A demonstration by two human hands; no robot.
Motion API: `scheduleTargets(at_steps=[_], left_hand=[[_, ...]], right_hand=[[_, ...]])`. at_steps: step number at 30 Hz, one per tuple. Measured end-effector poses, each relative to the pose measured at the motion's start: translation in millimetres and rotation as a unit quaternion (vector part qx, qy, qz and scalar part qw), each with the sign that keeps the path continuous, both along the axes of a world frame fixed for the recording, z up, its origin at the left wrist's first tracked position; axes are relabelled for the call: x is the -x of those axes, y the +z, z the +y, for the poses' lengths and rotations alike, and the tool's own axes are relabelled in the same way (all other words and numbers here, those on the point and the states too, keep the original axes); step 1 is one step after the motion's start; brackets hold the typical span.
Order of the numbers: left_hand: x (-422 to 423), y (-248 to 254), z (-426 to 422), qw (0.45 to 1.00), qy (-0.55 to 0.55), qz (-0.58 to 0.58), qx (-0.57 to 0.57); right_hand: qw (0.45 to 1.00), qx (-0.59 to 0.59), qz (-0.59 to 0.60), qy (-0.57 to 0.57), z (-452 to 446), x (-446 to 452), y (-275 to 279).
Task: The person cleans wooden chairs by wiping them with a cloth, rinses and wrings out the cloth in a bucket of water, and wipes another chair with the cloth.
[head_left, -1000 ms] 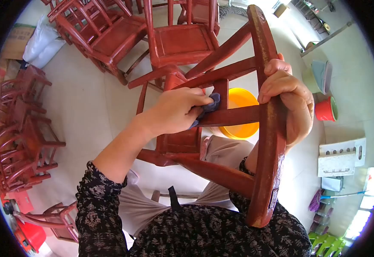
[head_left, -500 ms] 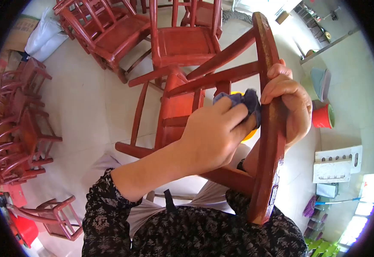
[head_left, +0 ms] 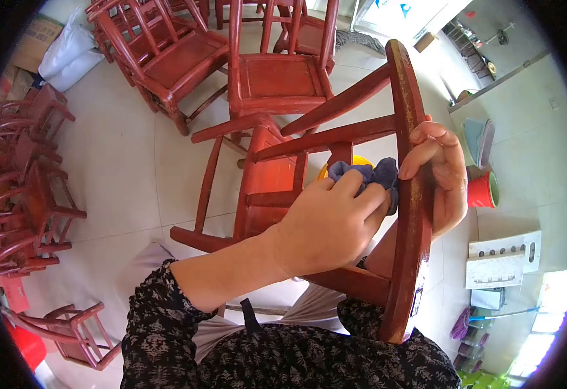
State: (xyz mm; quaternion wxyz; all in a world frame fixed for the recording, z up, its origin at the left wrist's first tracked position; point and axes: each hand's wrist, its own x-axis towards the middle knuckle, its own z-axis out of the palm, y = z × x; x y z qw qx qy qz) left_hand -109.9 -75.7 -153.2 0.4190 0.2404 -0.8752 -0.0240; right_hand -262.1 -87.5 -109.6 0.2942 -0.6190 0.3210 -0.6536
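Observation:
A red wooden chair (head_left: pixel 269 201) lies tipped toward me, its long top rail (head_left: pixel 410 214) upright in front of my body. My left hand (head_left: pixel 342 220) is closed around a crumpled dark blue-grey cloth (head_left: pixel 381 174), which sits against the near side of that rail. From the rail's right side, my right hand (head_left: pixel 442 172) wraps its fingers over the wood. Worn, lighter patches show along the rail's edge. Behind the cloth, part of a yellow round object (head_left: pixel 362 160) peeks out; the rest of it is hidden.
More red chairs (head_left: pixel 283 81) stand ahead, and several are stacked along the left (head_left: pixel 37 188). A small chair (head_left: pixel 82 334) is at the lower left. To the right are a red bucket (head_left: pixel 482 190), a white slotted rack (head_left: pixel 503 259) and a blue-handled pole (head_left: pixel 507 314).
The view has shifted, so chair, hands and cloth appear slightly lower. My left hand keeps the cloth at the rail, and my right hand still grips the rail.

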Motion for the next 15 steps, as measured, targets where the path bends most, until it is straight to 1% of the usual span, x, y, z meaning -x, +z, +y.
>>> scheduleTargets(at_steps=[2, 4, 5, 6, 7, 8, 9, 11, 12, 13, 15], left_hand=[[-1.5, 5.7, -3.9, 1.0, 0.005, -0.022, -0.005], [-2.1, 12.4, -13.6, 0.987, 0.075, -0.132, -0.046], [0.2, 9.1, -21.1, 0.988, 0.077, -0.13, -0.044], [3.6, 2.1, -32.0, 0.992, 0.091, -0.015, -0.086], [4.7, 3.1, -42.3, 0.982, 0.1, 0.096, -0.126], [7.5, 5.6, -48.8, 0.974, 0.11, 0.167, -0.111], [11.6, 8.8, -55.8, 0.974, 0.108, 0.165, -0.115], [22.5, 15.1, -70.0, 0.964, 0.111, 0.196, -0.143], [28.2, 18.2, -73.3, 0.966, 0.084, 0.156, -0.191], [29.0, 18.8, -73.8, 0.966, 0.083, 0.156, -0.19], [31.0, 18.1, -72.7, 0.977, 0.062, 0.089, -0.181]], right_hand=[[1.0, 0.003, -0.011, 0.0, 2.0, -3.0, 1.4], [1.0, 0.007, -0.021, 0.0, 2.6, -8.0, 1.5], [0.999, -0.002, -0.043, 0.019, 1.2, -10.4, 1.3], [0.997, -0.009, -0.065, 0.038, -1.6, -10.7, 2.1], [0.997, -0.005, -0.068, 0.038, -3.9, -9.3, 2.1], [0.998, 0.0, -0.06, 0.031, -4.3, -8.4, 0.9], [0.998, 0.002, -0.05, 0.025, -3.5, -7.7, -0.1], [0.998, -0.002, -0.053, 0.033, -2.8, -7.7, 1.2], [0.998, -0.003, -0.047, 0.031, -3.2, -7.2, 2.0], [0.999, -0.005, -0.043, 0.028, -3.5, -6.9, 2.1], [0.998, -0.006, -0.05, 0.029, -3.6, -1.3, -0.7]])
